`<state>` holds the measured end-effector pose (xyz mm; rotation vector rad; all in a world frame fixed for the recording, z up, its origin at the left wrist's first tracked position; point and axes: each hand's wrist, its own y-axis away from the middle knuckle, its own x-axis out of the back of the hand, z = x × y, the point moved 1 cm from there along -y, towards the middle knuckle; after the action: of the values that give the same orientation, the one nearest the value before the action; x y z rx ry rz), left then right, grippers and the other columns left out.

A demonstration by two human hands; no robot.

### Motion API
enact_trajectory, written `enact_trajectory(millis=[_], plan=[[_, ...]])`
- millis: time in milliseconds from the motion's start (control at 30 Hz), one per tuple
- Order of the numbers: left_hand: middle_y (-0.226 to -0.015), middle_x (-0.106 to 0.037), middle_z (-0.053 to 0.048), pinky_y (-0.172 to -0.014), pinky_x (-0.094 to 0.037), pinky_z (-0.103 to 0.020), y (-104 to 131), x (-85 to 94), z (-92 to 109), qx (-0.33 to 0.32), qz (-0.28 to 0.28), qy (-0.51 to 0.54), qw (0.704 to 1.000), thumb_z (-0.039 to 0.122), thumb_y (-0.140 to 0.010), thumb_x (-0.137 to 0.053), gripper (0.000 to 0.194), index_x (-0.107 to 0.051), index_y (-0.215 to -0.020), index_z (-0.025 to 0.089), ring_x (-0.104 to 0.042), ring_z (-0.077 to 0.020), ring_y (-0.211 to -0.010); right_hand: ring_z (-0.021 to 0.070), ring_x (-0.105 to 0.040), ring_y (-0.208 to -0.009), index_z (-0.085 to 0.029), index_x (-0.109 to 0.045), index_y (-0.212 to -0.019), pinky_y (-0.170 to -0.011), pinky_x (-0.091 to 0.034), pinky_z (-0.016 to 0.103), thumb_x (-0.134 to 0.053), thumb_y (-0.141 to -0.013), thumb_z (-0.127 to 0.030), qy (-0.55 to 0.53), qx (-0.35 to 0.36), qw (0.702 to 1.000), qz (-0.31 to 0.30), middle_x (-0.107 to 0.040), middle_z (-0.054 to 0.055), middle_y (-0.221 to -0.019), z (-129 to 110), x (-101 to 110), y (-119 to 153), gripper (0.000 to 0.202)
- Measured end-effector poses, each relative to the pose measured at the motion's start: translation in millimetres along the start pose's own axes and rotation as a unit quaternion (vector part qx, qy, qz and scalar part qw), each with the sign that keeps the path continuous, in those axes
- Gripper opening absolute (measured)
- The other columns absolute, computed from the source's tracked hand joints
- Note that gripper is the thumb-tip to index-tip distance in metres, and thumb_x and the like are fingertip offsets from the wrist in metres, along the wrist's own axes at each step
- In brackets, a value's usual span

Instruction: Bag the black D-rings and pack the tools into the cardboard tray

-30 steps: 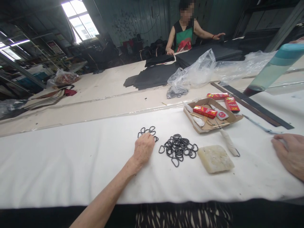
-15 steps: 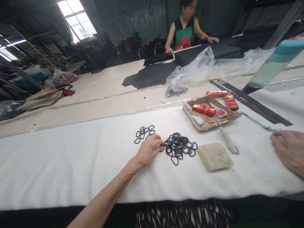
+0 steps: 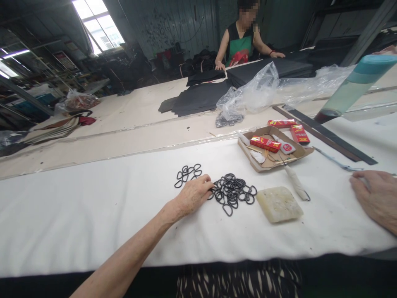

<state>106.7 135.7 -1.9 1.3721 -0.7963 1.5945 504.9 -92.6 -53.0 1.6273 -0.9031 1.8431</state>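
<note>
Landmark: ring pile [image 3: 232,191] on the white-covered tabletop [image 3: 93,215].

Left hand [image 3: 191,196] is at the pile's left edge, fingertips on or just over an edge ring [image 3: 210,194]. Grip looks nearly together there, but can't tell if it's clamped. Right hand [image 3: 376,198] lies well right of the pile, fingers bent, near a pale blue tool [image 3: 336,162]; can't tell if that grip holds anything.

Risks, my read:
- Rings overlap — a pull on one could drag neighbours along.
- Fingers cover the edge ring; a poor view could mean a miss or a double pick.
- Small group [image 3: 185,176] is left of the pile, just beyond the left hand. A wrist swing could scatter it or upset a count.
- Awl-like tool [image 3: 296,183], right of the pile, has its thin end toward the tray [image 3: 260,167]; a careless reach could jab someone.

Counts:
- Small group: about 8, partly hidden by the hand.
- Pile: roughly 30, too tangled for exact.
- Yellowish block [image 3: 279,205]: 1, just right of the pile.
- Tray: 1, beyond the pile to the right.
- Red boxes: 3 — one in the tray [image 3: 265,143], two outside it [image 3: 282,123] [image 3: 300,134].
- Clear bag [image 3: 263,89]: 1, beyond the pile.
- Drink bottle [image 3: 350,93]: 1, far right beyond the pile.
</note>
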Motion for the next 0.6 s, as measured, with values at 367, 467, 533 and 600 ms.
enact_trajectory(millis=[367, 467, 533, 600], plan=[[-0.090, -0.058, -0.003, -0.066, -0.045, -0.027, 27, -2.7, -8, 0.219, 0.053, -0.066, 0.972, 0.015, -0.089, -0.041, 0.020, -0.055, -0.076, 0.017, -0.058, -0.0155, -0.079, 0.0320, -0.055, -0.094, -0.020, -0.057, -0.097, -0.081, -0.045, 0.042, -0.017, -0.086, -0.044, 0.005, 0.011, 1.000, 0.014, -0.060, 0.013, -0.112, 3, -5, -2, 0.048], [-0.095, -0.059, -0.004, -0.066, -0.045, -0.026, 27, -1.6, -2, 0.199, 0.107, -0.058, 0.973, 0.017, -0.089, -0.044, 0.015, -0.057, -0.081, 0.018, -0.058, -0.0151, -0.080, 0.0319, -0.056, -0.092, -0.021, -0.057, -0.095, -0.079, -0.046, 0.042, -0.018, -0.086, -0.044, 0.004, 0.012, 1.000, 0.018, -0.060, 0.012, -0.111, 2, -4, -2, 0.046], [-0.100, -0.059, -0.005, -0.068, -0.045, -0.026, 22, -0.2, 3, 0.150, 0.142, -0.064, 0.976, 0.014, -0.088, -0.044, 0.015, -0.059, -0.088, 0.018, -0.057, -0.0155, -0.083, 0.0320, -0.056, -0.092, -0.021, -0.056, -0.095, -0.079, -0.046, 0.042, -0.018, -0.086, -0.043, 0.002, 0.013, 1.000, 0.021, -0.060, 0.012, -0.111, 1, -3, -1, 0.045], [-0.103, -0.060, -0.005, -0.069, -0.044, -0.025, 13, 0.5, 7, 0.084, 0.145, -0.068, 0.983, 0.008, -0.087, -0.041, 0.023, -0.061, -0.093, 0.020, -0.057, -0.0155, -0.085, 0.0320, -0.055, -0.093, -0.021, -0.056, -0.095, -0.080, -0.045, 0.042, -0.019, -0.087, -0.043, 0.001, 0.014, 1.000, 0.023, -0.060, 0.012, -0.111, 0, -3, 0, 0.045]])
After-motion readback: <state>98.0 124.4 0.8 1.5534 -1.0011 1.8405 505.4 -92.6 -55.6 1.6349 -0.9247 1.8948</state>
